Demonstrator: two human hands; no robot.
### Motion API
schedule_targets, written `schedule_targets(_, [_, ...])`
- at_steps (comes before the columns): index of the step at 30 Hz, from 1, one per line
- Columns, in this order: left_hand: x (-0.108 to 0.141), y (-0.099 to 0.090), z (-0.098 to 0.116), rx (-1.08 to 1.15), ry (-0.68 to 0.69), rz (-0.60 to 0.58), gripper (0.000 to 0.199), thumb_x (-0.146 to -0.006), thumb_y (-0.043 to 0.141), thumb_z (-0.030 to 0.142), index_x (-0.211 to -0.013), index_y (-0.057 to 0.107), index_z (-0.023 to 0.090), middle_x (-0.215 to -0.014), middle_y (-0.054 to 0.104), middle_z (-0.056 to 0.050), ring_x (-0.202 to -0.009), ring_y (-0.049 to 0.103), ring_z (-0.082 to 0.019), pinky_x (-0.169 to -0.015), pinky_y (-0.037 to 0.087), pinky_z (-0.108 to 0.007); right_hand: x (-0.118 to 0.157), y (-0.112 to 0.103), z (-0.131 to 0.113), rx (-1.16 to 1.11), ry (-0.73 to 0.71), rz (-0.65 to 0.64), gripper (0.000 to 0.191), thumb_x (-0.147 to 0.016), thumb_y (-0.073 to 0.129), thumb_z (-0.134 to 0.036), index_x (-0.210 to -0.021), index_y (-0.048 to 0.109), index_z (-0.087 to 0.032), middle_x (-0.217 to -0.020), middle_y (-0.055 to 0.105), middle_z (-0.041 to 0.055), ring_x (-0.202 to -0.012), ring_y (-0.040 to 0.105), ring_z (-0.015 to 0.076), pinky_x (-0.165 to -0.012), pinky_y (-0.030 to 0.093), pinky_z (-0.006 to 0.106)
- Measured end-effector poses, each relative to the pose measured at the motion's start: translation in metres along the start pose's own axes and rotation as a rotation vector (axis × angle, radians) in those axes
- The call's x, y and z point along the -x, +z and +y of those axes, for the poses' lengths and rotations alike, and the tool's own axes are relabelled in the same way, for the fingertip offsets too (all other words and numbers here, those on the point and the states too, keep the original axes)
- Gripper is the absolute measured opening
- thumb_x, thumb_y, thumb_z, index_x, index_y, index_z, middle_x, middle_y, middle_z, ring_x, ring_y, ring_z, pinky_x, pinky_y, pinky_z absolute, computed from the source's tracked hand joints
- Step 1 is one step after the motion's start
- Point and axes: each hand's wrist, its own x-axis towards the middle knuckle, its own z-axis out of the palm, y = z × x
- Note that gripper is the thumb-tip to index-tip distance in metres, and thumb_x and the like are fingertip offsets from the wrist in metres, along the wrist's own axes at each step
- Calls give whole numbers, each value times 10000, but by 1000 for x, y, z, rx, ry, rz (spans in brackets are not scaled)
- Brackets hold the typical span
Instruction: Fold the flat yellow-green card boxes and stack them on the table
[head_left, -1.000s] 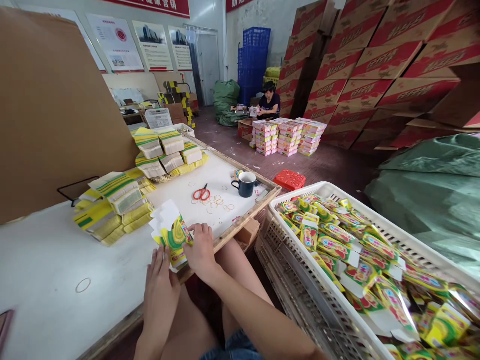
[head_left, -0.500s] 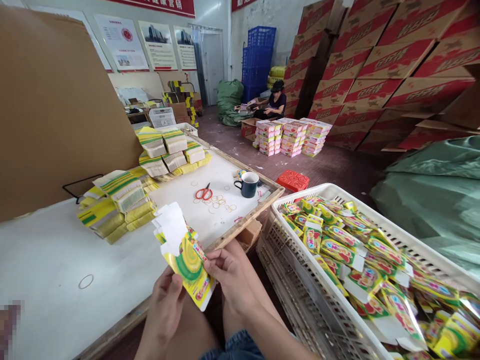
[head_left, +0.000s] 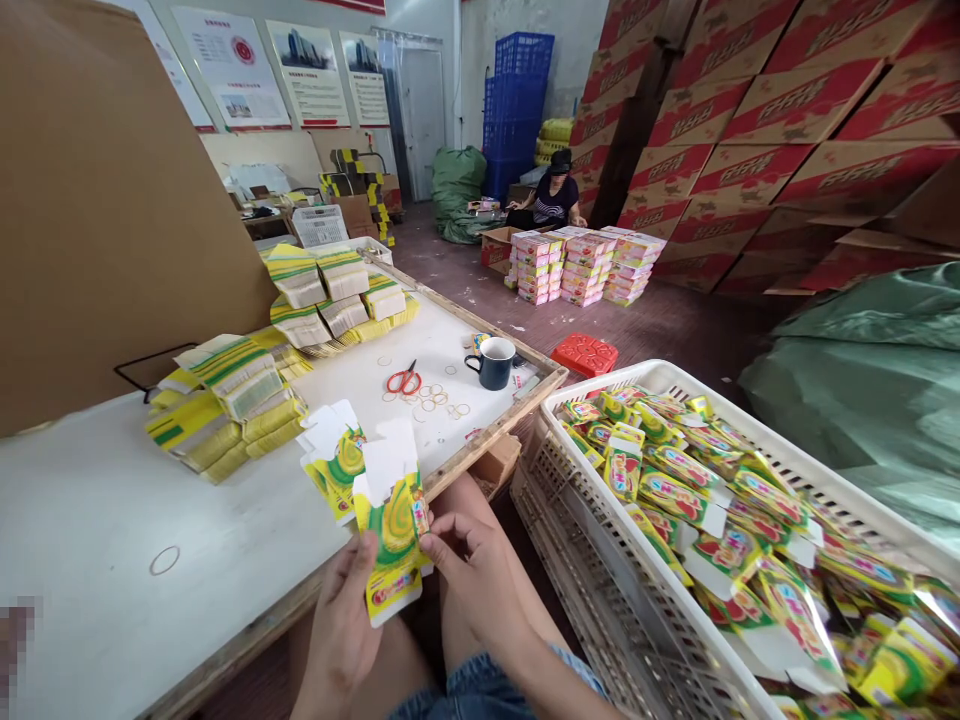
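Observation:
Over my lap I hold a yellow and green printed carton (head_left: 397,530), partly flattened, its white flaps pointing up. My left hand (head_left: 343,610) is closed on its left edge, thumb on the printed face. With thumb and fingers, my right hand (head_left: 480,570) pinches the carton's right edge. Just behind it, at the table's edge, lie more flat cartons (head_left: 335,465) of the same print; how many is hidden. Bundles of flat cartons (head_left: 240,380) are stacked farther back on the white table (head_left: 247,540).
Red-handled scissors (head_left: 404,379), loose rubber bands (head_left: 433,398) and a dark mug (head_left: 493,363) are on the table. At my right a white crate (head_left: 652,375) holds many folded cartons. Beyond a red stool (head_left: 585,354), a person (head_left: 555,195) sits by stacked pink boxes (head_left: 574,265).
The held carton has separated from the cartons behind it and moved slightly right, more upright. Both hands have shifted right with it. The seated person has changed arm position.

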Motion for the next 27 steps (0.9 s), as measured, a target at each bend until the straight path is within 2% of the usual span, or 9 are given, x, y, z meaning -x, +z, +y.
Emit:
schedule_targets(5, [4, 2, -7, 31, -89, -124, 501, -732, 722, 484, -1152, 681, 214, -1147, 735, -112, -1123, 638, -318, -948, 523, -438, -2, -9, 1, 101, -49, -111, 177, -818, 612, -275, -661, 586, -196, -673, 653, 8, -646, 601, 168, -594, 493, 267])
schedule_targets(7, [5, 2, -9, 49, -137, -143, 508, -762, 684, 506, -1172, 669, 208, -1176, 720, -118, -1121, 640, -311, -959, 514, -435, -1, -16, -1, 222, -78, -82, 142, -826, 606, -245, -691, 587, -205, -713, 673, 22, -659, 612, 181, -606, 495, 290])
schedule_targets(9, [6, 1, -9, 75, -208, -108, 515, -760, 681, 516, -1166, 672, 198, -1146, 732, -118, -1082, 663, -302, -943, 523, -429, 1, -24, -6, 416, -233, 31, 25, -826, 625, -216, -802, 619, -213, -847, 699, 57, -781, 629, 218, -720, 500, 351])
schedule_targets(10, [7, 1, -10, 87, -254, -88, 511, -762, 677, 520, -1156, 677, 195, -1125, 741, -113, -1059, 676, -294, -930, 529, -420, 2, -28, -11, 514, -348, 47, 74, -829, 630, -202, -900, 634, -220, -948, 703, 79, -881, 625, 239, -801, 485, 390])
schedule_targets(13, [11, 0, -11, 99, -400, -72, 524, -759, 622, 601, -1076, 717, 195, -1035, 769, -93, -987, 707, -262, -873, 552, -371, 3, -37, -26, 702, -594, -196, 364, -856, 618, -175, -1200, 580, -286, -1199, 660, 76, -1115, 557, 257, -953, 410, 440])
schedule_targets(15, [13, -1, -13, 64, -456, -91, 570, -728, 594, 665, -995, 744, 184, -945, 783, -89, -948, 717, -259, -828, 561, -349, 3, -39, -35, 754, -590, -359, 397, -870, 602, -162, -1235, 561, -315, -1193, 671, 40, -1085, 570, 238, -933, 421, 410])
schedule_targets(17, [14, -2, -17, 5, -489, -115, 603, -696, 602, 696, -925, 756, 159, -854, 783, -102, -913, 721, -279, -783, 566, -355, 1, -40, -38, 751, -546, -401, 340, -877, 584, -162, -1189, 587, -297, -1119, 687, 34, -1023, 585, 227, -901, 437, 384])
schedule_targets(23, [15, -9, -29, -52, -502, -219, 585, -668, 669, 667, -891, 747, 132, -798, 761, -127, -875, 704, -299, -756, 546, -367, 1, -45, -35, 435, -392, -349, 134, -878, 552, -180, -967, 628, -244, -916, 671, 29, -863, 608, 187, -790, 480, 308])
schedule_targets(27, [16, -5, -23, 48, -493, -316, 434, -766, 662, 534, -904, 744, 131, -824, 748, -120, -859, 695, -280, -788, 533, -368, 3, -47, -31, 311, -312, -293, 86, -890, 567, -227, -914, 650, -234, -851, 670, 21, -782, 610, 167, -711, 480, 277])
